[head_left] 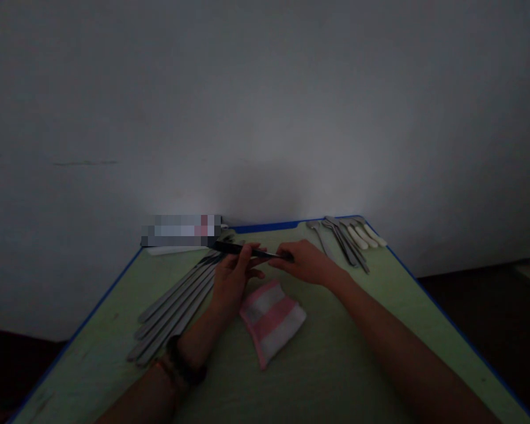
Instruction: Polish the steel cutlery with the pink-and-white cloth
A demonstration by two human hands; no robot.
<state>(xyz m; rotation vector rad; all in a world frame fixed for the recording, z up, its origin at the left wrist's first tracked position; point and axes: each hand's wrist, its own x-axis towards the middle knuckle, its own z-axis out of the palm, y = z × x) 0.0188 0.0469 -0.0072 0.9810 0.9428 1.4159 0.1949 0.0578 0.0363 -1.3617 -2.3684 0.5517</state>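
Observation:
My left hand [234,275] is closed around the dark handle of a black-handled piece of cutlery [230,247], held level over the table. My right hand [301,262] pinches the far end, past a thin shiny neck. Its fingers cover that end, so its kind cannot be made out. Just below the hands a pink and white striped cloth [274,323] lies on the table. Left of my left hand, several long silver-handled utensils [174,312] are fanned out, handles toward me.
Beyond my right hand lie a metal spoon [321,238], dark-handled utensils [348,247] and several white-handled ones [357,237]. A blurred-out flat item [181,231] is at the back left. The pale green table [322,365] has a blue edge and meets a wall [265,118].

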